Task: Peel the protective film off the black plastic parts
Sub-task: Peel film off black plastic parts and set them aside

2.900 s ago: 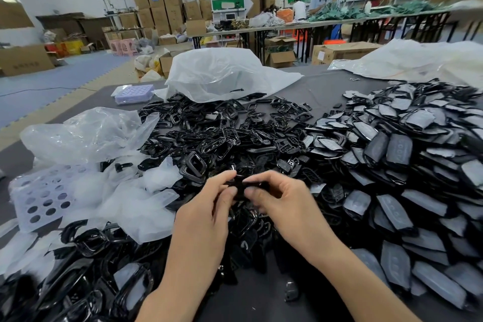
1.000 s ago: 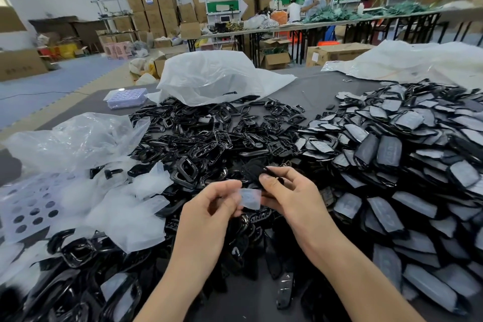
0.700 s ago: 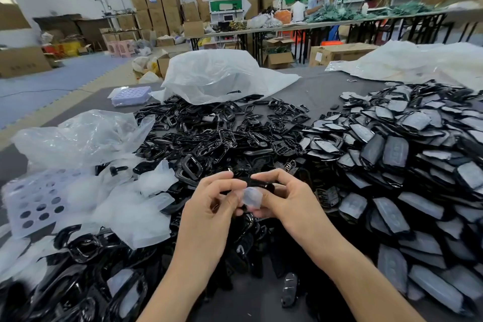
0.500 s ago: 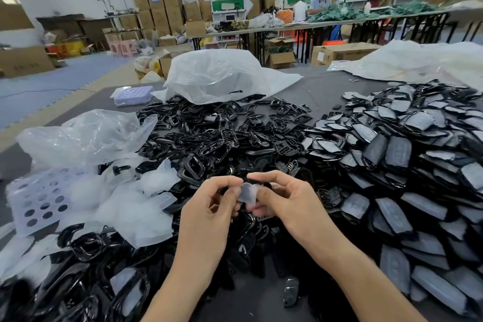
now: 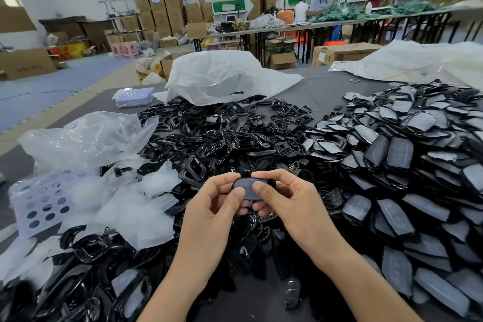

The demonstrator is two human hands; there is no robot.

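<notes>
So the little clear flap you had pinched between your hands half a second ago isn't sticking up anymore, and now there's one black plastic part [image 5: 249, 188] held flat between both hands with its greyish film-covered face toward you. Your left hand [image 5: 213, 213] is closed on its left end, thumb on top, and your right hand [image 5: 287, 200] is closed on the right end, same deal, thumb pressing the face. Can't tell if a film corner is lifted right now.

The dark grey table [image 5: 321, 91] is pretty buried. Right of your grip there's a big heap of filmed parts [image 5: 407, 165], and just beyond it a pile of glossy black frames [image 5: 209, 136]. Left of your grip are loose peeled films [image 5: 136, 206], a crumpled clear bag [image 5: 86, 138] and a pale perforated tray [image 5: 39, 204]. Farther out past the frames sits a big white bag [image 5: 222, 76].

Bare table shows mostly far beyond your grip and in a small patch right under your wrists. The table's left edge runs well to the left, with blue floor [image 5: 52, 81] past it, and stacked cardboard boxes [image 5: 159, 10] and other workers at a long bench [image 5: 326, 26] at the back.
</notes>
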